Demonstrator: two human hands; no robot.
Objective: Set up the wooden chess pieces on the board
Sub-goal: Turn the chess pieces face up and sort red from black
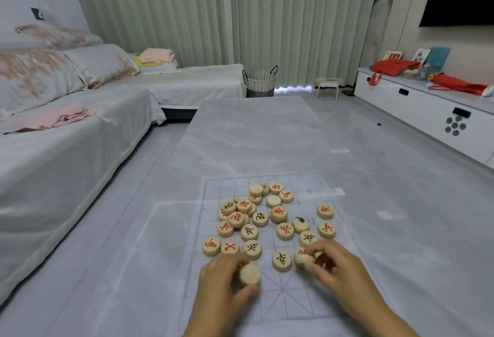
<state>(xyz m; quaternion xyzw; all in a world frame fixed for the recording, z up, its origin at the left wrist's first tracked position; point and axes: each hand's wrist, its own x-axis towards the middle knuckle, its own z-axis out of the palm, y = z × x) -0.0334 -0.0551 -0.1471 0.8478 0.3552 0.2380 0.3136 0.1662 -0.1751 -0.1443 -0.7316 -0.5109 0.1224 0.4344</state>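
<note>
Left hand grip clamped on a round pale wooden chess piece, blank face up, probably turning it to read; right hand pinches another disc. Remaining pieces heaped on translucent lined board, grey marble surface

The board is a thin, pale sheet with faint grid lines, lying flat on the near end of the desk. The wooden chess pieces are round, pale discs with red or dark characters. They lie scattered over the board, some overlapping at far left, a few blank side up. At near left the left hand grips a blank piece. At near right the right hand pinches a red-marked piece.
</note>
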